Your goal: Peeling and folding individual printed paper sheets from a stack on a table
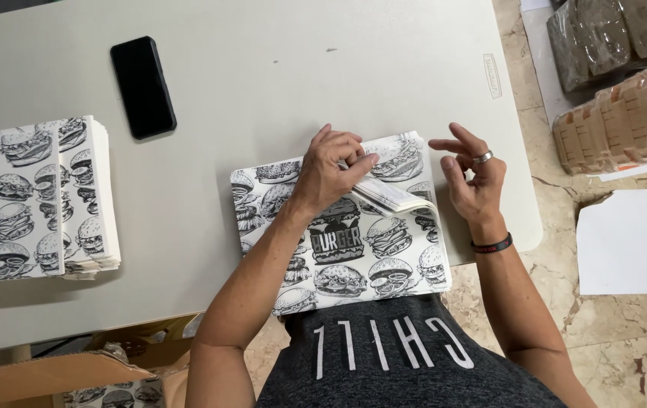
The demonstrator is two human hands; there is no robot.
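A stack of white paper sheets printed with black burger drawings (353,242) lies at the near edge of the grey table (263,83), right in front of me. My left hand (332,168) rests on the stack's far part, thumb and fingers pinching up the corner of the top sheets, which curl upward at the right. My right hand (473,177) hovers just right of the stack with fingers spread and slightly bent, holding nothing. It wears a ring, and a dark band sits on the wrist.
A second, thicker stack of the same printed sheets (32,196) lies at the table's left. A black phone (143,87) lies face down at the far left. Wrapped bundles of brown cardboard (625,106) and a white sheet (633,242) are on the floor at right; a cardboard box (74,374) is at lower left.
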